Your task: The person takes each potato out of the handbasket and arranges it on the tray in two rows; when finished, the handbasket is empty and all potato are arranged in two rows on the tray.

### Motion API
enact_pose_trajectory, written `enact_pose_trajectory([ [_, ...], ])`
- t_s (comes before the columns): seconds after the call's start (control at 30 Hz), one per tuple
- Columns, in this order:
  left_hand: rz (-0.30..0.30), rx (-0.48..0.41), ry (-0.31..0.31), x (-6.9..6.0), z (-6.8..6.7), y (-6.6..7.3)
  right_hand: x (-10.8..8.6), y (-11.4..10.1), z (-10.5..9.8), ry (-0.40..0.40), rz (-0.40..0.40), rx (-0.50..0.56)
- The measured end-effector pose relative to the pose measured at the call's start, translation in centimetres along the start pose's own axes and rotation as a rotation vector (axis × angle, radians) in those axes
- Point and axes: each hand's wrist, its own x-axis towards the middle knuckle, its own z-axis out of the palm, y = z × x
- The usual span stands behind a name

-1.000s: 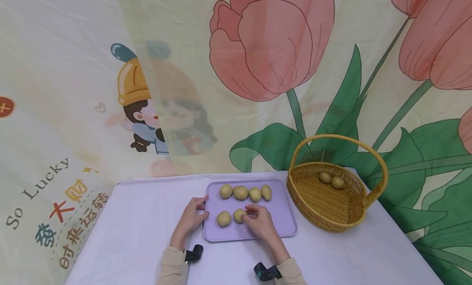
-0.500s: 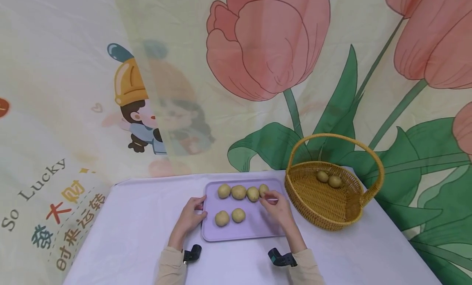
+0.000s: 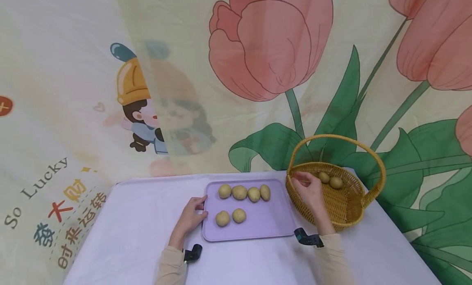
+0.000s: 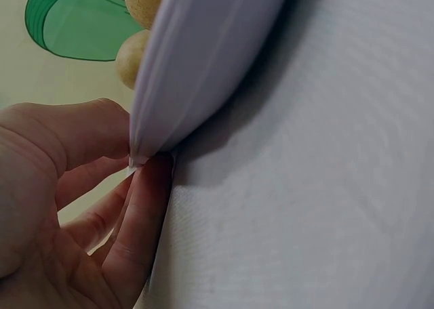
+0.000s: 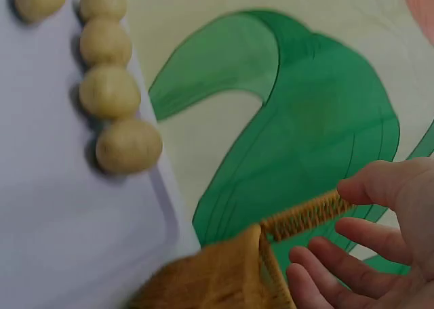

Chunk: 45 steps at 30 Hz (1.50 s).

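A purple tray (image 3: 265,223) carries several potatoes: a back row that includes a long potato (image 3: 265,192), and two in front, one of them a round potato (image 3: 239,215). My left hand (image 3: 191,214) grips the tray's left edge; in the left wrist view the thumb and fingers (image 4: 146,221) pinch the rim. Over the left side of the wicker basket (image 3: 339,211), my right hand (image 3: 310,191) hovers with nothing in it. The right wrist view shows its fingers (image 5: 373,241) spread apart near the basket handle. Two potatoes (image 3: 336,182) lie inside the basket.
The basket's tall arched handle (image 3: 380,170) rises above its rim. A white cloth (image 3: 140,219) covers the table. Behind it hangs a printed curtain (image 3: 191,71) with tulips and cartoon figures.
My right hand has left the round front potato, passed over the tray's right side and reached the basket, carrying nothing. My left hand stays at the tray's edge.
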Motion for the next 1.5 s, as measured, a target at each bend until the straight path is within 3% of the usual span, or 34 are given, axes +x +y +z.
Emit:
enact_pose_trajectory([
  [0.67,-0.006,0.015,-0.002,0.1,-0.1,0.1,4.7,3.4,-5.6,0.035,0.149,-0.043],
  [1.0,-0.011,0.031,0.001,0.0,-0.2,0.3,5.3,6.0,-6.0,0.058,0.239,-0.031],
  [1.33,-0.002,0.009,-0.004,0.0,-0.1,0.2,5.8,7.5,-6.3,-0.034,0.287,-0.042],
  [1.5,0.004,0.011,-0.002,0.0,-0.1,0.2,6.0,8.0,-6.1,-0.04,0.3,-0.011],
])
